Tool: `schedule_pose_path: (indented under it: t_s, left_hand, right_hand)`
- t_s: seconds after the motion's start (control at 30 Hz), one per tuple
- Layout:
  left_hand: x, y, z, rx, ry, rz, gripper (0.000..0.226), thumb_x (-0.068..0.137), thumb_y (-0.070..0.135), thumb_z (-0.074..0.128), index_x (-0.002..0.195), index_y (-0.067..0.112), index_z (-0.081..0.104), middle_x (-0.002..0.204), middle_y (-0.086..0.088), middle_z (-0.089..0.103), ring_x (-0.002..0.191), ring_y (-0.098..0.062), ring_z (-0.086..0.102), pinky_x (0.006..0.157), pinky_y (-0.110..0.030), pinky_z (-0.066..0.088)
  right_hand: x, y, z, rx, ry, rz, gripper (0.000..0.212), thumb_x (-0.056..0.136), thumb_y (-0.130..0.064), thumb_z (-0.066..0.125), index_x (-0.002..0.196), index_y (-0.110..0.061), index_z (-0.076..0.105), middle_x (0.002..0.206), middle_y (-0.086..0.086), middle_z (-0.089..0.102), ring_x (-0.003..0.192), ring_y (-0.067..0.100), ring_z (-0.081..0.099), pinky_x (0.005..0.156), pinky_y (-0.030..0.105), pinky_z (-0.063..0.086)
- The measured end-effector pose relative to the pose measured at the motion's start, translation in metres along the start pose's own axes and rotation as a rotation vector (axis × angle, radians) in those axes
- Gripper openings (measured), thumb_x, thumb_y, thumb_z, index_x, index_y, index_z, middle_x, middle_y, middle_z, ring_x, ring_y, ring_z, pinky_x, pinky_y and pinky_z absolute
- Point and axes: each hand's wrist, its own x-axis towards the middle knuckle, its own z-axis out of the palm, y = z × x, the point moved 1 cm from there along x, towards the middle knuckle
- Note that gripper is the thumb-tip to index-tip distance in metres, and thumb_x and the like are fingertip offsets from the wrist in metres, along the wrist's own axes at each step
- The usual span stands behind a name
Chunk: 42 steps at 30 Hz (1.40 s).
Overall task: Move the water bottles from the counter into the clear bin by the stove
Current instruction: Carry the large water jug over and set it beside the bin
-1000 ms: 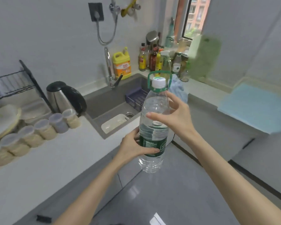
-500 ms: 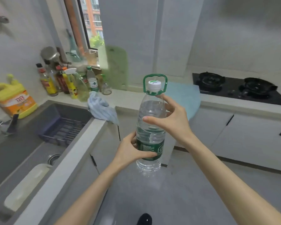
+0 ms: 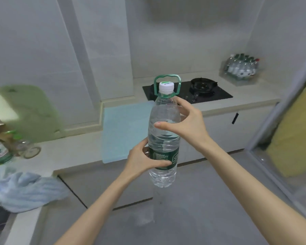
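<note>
I hold a large clear water bottle (image 3: 163,138) upright in front of me, above the floor. It has a white cap, a green carry handle and a dark green label. My left hand (image 3: 145,160) grips it at the label. My right hand (image 3: 185,122) grips its upper body, thumb across the front. Far right on the counter, past the black stove (image 3: 201,92), stands the clear bin (image 3: 240,71) with several small water bottles in it.
A light blue mat (image 3: 124,131) hangs over the counter edge behind the bottle. A blue cloth (image 3: 25,188) lies at the near left. A green cutting board (image 3: 30,110) leans at the left wall. A glass door frame (image 3: 279,110) stands at the right.
The view has swung right, from the sink past the window to the stove counter; the clear bin has come into view. Both hands keep the same hold on the bottle.
</note>
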Motion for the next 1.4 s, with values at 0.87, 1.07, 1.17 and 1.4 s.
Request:
schedule_pose_path:
  t_s: [0.87,1.07,1.17,1.4]
  left_hand:
    - [0.388,0.102,0.323,-0.089,-0.345,0.109,0.076,0.049,0.018,0.094,0.115,0.030,0.060,0.101,0.015,0.072,0.094,0.005,0.066,0.077,-0.007,0.047]
    - [0.471,0.113,0.394,-0.103,-0.395,0.135,0.077,0.048,0.017,0.094,0.117,0.026,0.061,0.102,0.011,0.073,0.096,0.001,0.067,0.079,-0.009,0.048]
    - [0.519,0.112,0.432,-0.108,-0.407,0.130,0.079,0.047,0.019,0.094,0.118,0.025,0.061,0.101,0.011,0.073,0.096,0.000,0.067,0.079,-0.010,0.049]
    - [0.642,0.111,0.520,-0.056,-0.412,0.116,0.077,0.039,0.043,0.091,0.109,0.039,0.060,0.100,0.017,0.072,0.095,-0.003,0.067,0.087,-0.035,0.055]
  right_hand:
    - [0.263,0.216,-0.330,-0.093,0.270,0.134,0.086,0.055,-0.013,0.093,0.130,-0.022,0.051,0.100,-0.034,0.056,0.090,-0.026,0.055,0.082,0.001,0.045]
    - [0.315,0.263,-0.395,-0.132,0.310,0.192,0.080,0.054,-0.014,0.093,0.120,-0.027,0.051,0.104,-0.028,0.060,0.093,-0.024,0.056,0.081,0.002,0.046]
    - [0.347,0.295,-0.425,-0.153,0.305,0.202,0.077,0.056,-0.007,0.091,0.113,-0.031,0.046,0.095,-0.033,0.054,0.082,-0.028,0.055,0.070,-0.003,0.041]
    - [0.440,0.376,-0.498,-0.178,0.316,0.270,0.074,0.052,-0.012,0.094,0.110,-0.036,0.056,0.103,-0.022,0.066,0.091,-0.016,0.061,0.072,0.001,0.044]
